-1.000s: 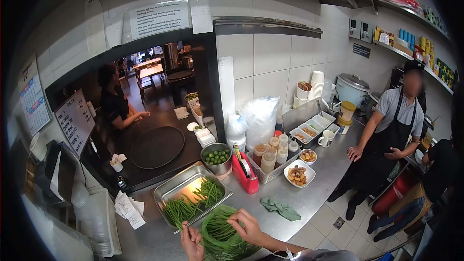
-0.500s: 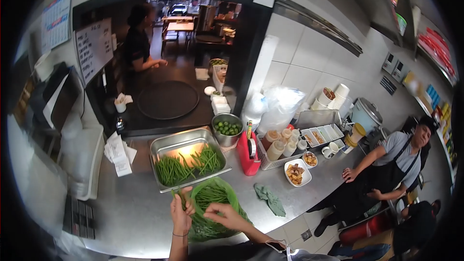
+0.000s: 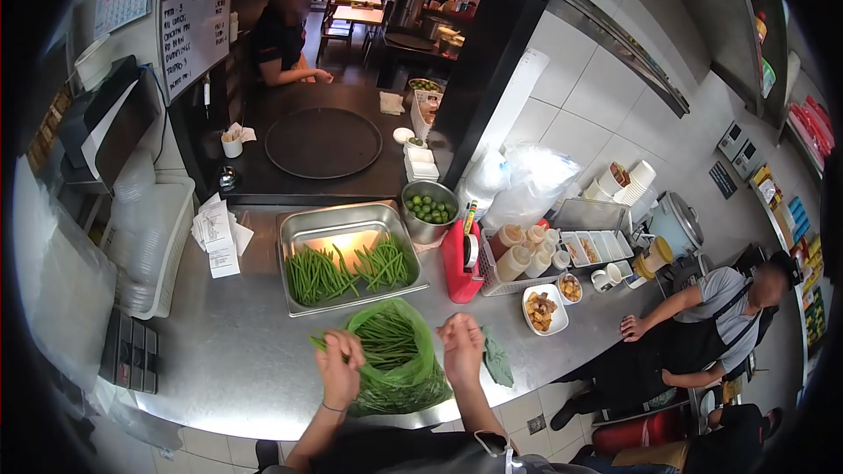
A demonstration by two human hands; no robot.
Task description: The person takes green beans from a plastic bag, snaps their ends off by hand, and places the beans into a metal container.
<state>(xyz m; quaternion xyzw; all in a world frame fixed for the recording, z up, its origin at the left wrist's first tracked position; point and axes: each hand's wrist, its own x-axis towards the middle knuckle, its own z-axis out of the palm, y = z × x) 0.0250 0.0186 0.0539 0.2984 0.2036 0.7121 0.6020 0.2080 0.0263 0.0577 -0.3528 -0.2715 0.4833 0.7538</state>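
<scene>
A green plastic bag [image 3: 425, 347] full of green beans [image 3: 386, 338] stands on the steel counter, its mouth facing up. At its left side, my left hand [image 3: 339, 370] pinches a small bunch of green beans [image 3: 320, 343] with the fingers closed. Just right of the bag's rim, my right hand [image 3: 462, 353] is raised with curled fingers; anything inside them is hidden. Behind the bag sits a metal tray [image 3: 294, 221] with two groups of green beans [image 3: 321, 278] laid roughly side by side.
A metal pot of green limes [image 3: 429, 209], a red container [image 3: 460, 265] and a basket of sauce bottles [image 3: 512, 262] stand behind on the right. A green cloth [image 3: 497, 360] and a bowl of food [image 3: 543, 310] lie nearby. Receipts [image 3: 217, 237] are left. A co-worker [image 3: 702, 316] leans at the right.
My right hand has moved from over the bag to its right side. My left hand still holds beans at the left. The view has shifted, and the bag's mouth looks wider.
</scene>
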